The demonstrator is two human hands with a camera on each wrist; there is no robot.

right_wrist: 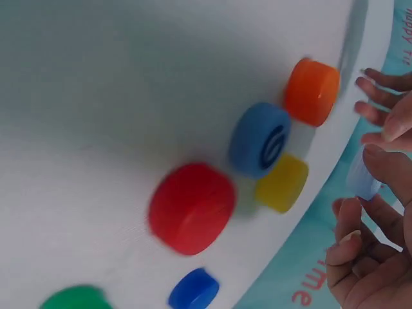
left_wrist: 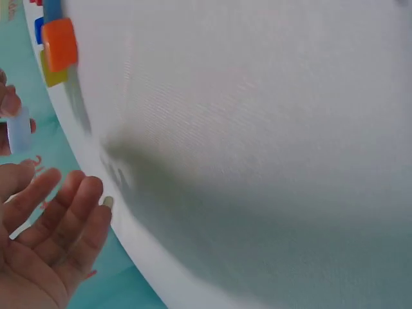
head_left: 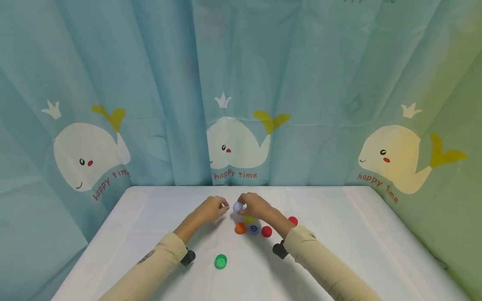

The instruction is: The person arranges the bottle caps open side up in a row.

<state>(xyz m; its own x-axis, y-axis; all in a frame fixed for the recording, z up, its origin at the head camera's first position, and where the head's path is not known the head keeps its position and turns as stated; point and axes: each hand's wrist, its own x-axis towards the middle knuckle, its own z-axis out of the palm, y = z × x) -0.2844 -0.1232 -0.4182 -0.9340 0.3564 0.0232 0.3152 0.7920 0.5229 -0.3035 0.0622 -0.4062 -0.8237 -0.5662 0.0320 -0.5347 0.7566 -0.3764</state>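
Note:
My right hand (head_left: 255, 205) pinches a pale bottle cap (head_left: 237, 207) between thumb and fingers, raised above the far part of the table. In the right wrist view the cap (right_wrist: 364, 174) is seen edge-on. Just to its left, my left hand (head_left: 214, 208) hovers with loosely bent fingers and holds nothing; a small gap separates it from the cap. Below the right hand lie an orange cap (head_left: 239, 228), a blue cap with a dark mark (head_left: 254, 229), a red cap (head_left: 266, 231) and a yellow cap (head_left: 249, 219), which the hand partly covers.
A green cap (head_left: 220, 261) lies nearer on the white table (head_left: 241, 284), and another red cap (head_left: 293, 220) beyond the right forearm. The right wrist view also has a darker blue cap (right_wrist: 194, 290). Behind the table hangs a whale-print curtain (head_left: 241, 62).

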